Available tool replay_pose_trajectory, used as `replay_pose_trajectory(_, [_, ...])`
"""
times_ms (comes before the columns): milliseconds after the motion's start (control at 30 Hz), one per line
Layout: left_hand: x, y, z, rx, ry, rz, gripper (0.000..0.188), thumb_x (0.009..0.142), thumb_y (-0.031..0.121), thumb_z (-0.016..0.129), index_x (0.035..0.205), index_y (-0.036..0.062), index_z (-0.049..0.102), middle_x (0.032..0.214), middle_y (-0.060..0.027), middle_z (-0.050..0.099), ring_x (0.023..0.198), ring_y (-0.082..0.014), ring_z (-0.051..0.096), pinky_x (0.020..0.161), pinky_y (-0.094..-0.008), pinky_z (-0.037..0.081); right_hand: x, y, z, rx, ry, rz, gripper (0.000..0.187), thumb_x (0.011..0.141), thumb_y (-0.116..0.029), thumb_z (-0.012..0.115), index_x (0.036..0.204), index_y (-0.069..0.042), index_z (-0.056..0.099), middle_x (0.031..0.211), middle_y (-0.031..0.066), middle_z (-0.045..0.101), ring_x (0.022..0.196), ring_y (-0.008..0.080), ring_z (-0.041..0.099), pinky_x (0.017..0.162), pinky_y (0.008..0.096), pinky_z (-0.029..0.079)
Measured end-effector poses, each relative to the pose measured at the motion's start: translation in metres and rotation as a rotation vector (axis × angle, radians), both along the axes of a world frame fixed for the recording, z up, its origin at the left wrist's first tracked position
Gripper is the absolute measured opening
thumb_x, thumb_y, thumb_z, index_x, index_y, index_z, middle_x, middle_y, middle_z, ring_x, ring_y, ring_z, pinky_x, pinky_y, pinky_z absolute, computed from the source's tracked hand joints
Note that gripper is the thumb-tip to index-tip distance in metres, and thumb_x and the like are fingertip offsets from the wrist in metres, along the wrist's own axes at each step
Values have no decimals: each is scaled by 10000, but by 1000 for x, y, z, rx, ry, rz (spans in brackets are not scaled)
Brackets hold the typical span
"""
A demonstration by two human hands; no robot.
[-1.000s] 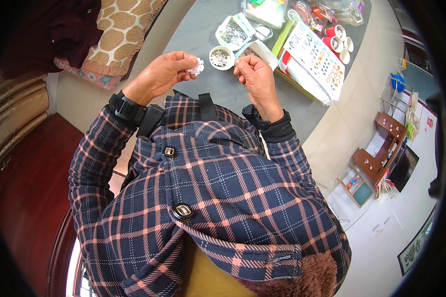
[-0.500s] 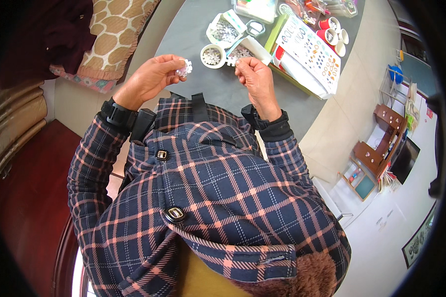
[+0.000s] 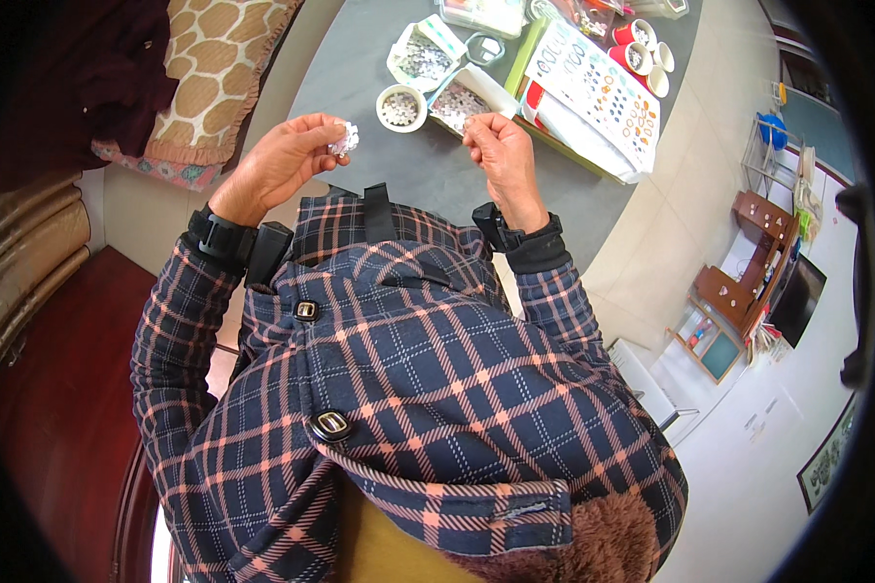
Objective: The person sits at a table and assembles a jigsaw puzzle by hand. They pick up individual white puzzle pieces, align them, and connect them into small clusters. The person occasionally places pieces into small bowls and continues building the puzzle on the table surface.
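My left hand (image 3: 284,163) pinches a small cluster of joined white and pale lilac puzzle-like pieces (image 3: 344,142) between thumb and fingers, above the near edge of the table. My right hand (image 3: 506,165) is closed at the fingertips, over the near side of an open carton (image 3: 493,91) of small pale pieces. Whatever lies between those fingertips is too small to make out. Left of that carton stands a white paper cup (image 3: 403,129) holding similar pieces. Behind the cup sits another open white carton (image 3: 444,37) with more of them.
On the grey table (image 3: 345,83), a printed sheet (image 3: 593,92) lies over a green-edged stack at right. Red and white paper cups (image 3: 630,58) stand beyond it. A clear plastic box (image 3: 486,15) is at the back. Left of the table is a giraffe-patterned cushion (image 3: 219,73).
The view has shifted slightly, so the table things appear a little left and higher. My left hand has turned slightly with the cluster. My right fingertips are now over the carton's edge.
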State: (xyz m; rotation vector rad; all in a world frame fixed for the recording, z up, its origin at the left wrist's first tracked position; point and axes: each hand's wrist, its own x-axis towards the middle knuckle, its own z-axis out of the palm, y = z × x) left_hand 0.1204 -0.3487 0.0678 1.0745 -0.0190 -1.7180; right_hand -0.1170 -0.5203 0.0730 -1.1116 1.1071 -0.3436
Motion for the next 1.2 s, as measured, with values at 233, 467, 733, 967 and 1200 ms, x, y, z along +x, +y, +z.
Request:
replay_pose_trajectory(233, [-2, 1, 3, 27, -6, -3, 129, 945, 145, 595, 992, 25, 602, 868, -36, 612, 744, -109, 607, 626, -182, 493, -12, -7, -8, -34, 20, -59, 119, 870, -125, 668, 824, -23, 627, 689, 7, 602, 542, 43, 466, 495, 178, 366])
replay_pose_trajectory(467, [0, 8, -2, 30, -15, -3, 137, 950, 151, 588, 993, 21, 606, 870, -24, 600, 762, -104, 590, 644, -182, 478, -30, -15, -23, -65, 14, -133, 144, 866, -127, 675, 783, -27, 613, 677, 9, 594, 523, 42, 457, 465, 182, 343])
replay_pose_trajectory(733, [4, 13, -6, 59, -3, 7, 128, 941, 142, 599, 988, 23, 605, 865, -20, 610, 733, -106, 594, 647, -189, 479, -39, -23, -25, -72, 63, -168, 113, 860, -102, 638, 787, -23, 604, 696, 24, 606, 549, 70, 535, 487, 187, 392])
replay_pose_trajectory(967, [8, 19, -12, 60, 4, 25, 132, 934, 145, 609, 994, 28, 611, 870, -20, 618, 739, -106, 597, 648, -189, 478, -36, -32, -26, -134, 62, -56, 94, 859, -98, 614, 809, -21, 597, 736, 39, 631, 634, 114, 637, 565, 208, 488])
replay_pose_trajectory(1200, [12, 23, -12, 54, 9, 31, 132, 944, 134, 591, 1005, 18, 601, 870, -31, 620, 736, -107, 605, 641, -179, 495, -32, -33, -20, -130, 23, 18, 112, 872, -122, 635, 855, -12, 626, 756, 26, 645, 645, 96, 630, 589, 206, 488])
